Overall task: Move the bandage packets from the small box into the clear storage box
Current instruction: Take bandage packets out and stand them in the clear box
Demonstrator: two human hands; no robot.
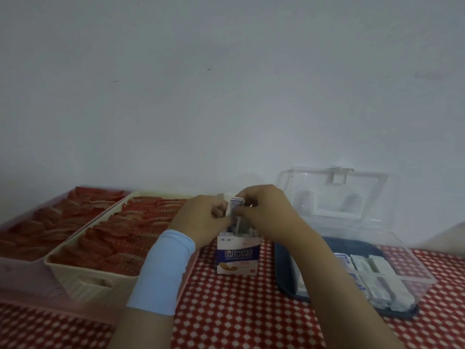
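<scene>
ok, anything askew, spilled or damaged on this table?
Nothing stands out. The small box stands upright, the left hand and right hand pinch bandage packets above it, and the clear storage box sits open with stored packets inside. No packets lie loose on the cloth.

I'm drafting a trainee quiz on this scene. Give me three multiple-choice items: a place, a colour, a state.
1. The clear storage box stands on which side of the small box? A left B right C on top
2. The sleeve on the left wrist is: A light blue B green C black
3. The storage box's lid is: A shut B open C missing
Answers: B, it sits to the small box's right; A, pale blue fabric shows; B, the lid stands raised.
</scene>
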